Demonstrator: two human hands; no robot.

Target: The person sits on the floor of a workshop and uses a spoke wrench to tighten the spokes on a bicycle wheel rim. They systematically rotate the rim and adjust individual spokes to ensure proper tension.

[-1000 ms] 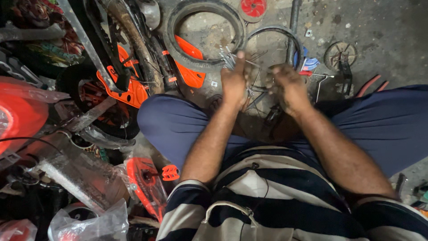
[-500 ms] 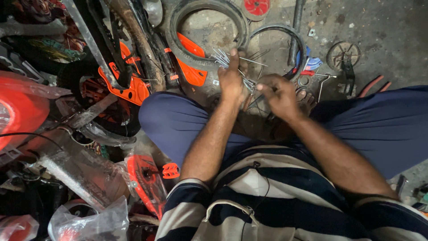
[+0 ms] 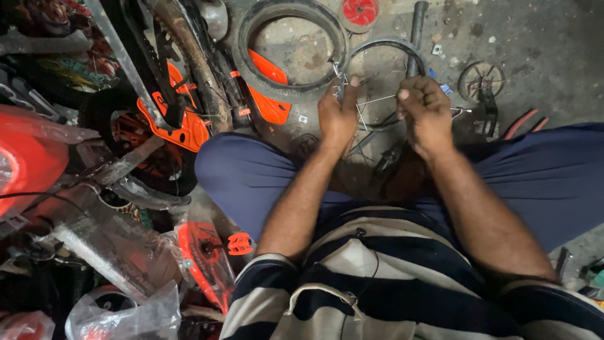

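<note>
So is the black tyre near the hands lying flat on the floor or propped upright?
Lying flat. The black tyre shows as a full ring with bare concrete floor visible through its middle, just ahead of the left hand.

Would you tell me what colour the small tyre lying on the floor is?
Black; the small tyre shows best in the head view.

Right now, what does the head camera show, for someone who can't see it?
A seated person's left hand and right hand hold thin metal spokes above a small wheel rim on the floor. A black tyre and orange bike parts lie nearby.
</note>
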